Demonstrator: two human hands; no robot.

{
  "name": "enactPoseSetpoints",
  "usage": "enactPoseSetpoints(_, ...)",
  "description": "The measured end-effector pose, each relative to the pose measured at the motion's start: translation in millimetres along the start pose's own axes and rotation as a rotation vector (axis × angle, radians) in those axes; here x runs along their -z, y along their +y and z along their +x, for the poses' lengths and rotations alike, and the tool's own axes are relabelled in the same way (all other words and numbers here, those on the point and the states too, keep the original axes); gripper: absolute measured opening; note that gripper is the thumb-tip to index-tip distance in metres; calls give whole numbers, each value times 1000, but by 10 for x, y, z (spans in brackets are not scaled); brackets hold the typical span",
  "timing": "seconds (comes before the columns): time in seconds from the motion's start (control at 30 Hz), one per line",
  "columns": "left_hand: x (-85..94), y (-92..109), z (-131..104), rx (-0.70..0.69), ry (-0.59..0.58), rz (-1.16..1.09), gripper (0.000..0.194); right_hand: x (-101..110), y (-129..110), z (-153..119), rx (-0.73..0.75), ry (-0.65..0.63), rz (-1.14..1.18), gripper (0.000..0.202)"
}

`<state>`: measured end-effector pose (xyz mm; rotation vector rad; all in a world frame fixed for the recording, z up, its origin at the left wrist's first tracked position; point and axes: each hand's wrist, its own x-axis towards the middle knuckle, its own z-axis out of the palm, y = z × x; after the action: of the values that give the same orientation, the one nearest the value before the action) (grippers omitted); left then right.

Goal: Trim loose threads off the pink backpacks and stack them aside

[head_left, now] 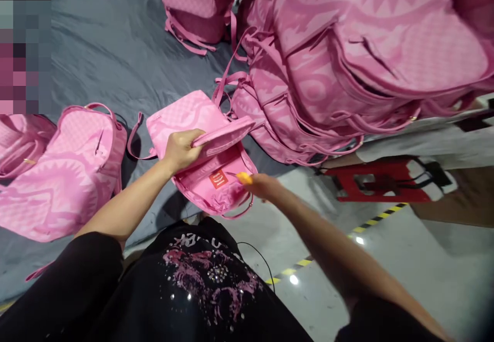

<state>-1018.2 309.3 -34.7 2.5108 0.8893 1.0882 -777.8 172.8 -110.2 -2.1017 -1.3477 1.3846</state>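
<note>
Item: pink bag (193, 118), small, open at the mouth, lying partly on the grey cloth (108, 54) and partly over the floor (405, 270), directly ahead of the person and close in. Long axis runs from far-left to near-right, mouth toward the person. Left hand (181, 149) is on it: fingers curled shut around the upper flap (226, 133), lifting it clear of the lining. Right hand (262, 185) sits at the bag's near-right edge, closed on a small yellow tool (244, 178) whose tip points in toward the red label (218, 179) sewn to the lining; whether the tip touches cannot be told. Both hands are about equally near. Surface: checked pink pattern outside, plain pink lining, thin pink straps at the rim. Adjacent stock: bag pile (347, 59) far-right, further backpack (65, 177) at left, red stand (378, 180) at right.
</note>
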Motion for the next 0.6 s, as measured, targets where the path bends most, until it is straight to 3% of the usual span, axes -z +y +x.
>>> enactPoseSetpoints(0.1, 18, -35, -39, 80, 33, 6, 21, 398, 12, -140, -220, -162, -311, 36)
enactPoseSetpoints(0.2, 18, -30, -56, 126, 34, 9, 20, 502, -7, -273, -288, -296, -341, 34)
enactPoseSetpoints(0.43, 40, 29, -40, 201, 13, -13, 19, 121, 182, -219, -52, -164, 511, 57)
enactPoseSetpoints(0.53, 65, 117, -27, 234, -52, -6, 21, -11, 355, -233, -25, -223, 552, 55)
enactPoseSetpoints(0.6, 79, 248, -76, 263, -119, 15, 23, -33, 494, -291, -69, -190, 479, 53)
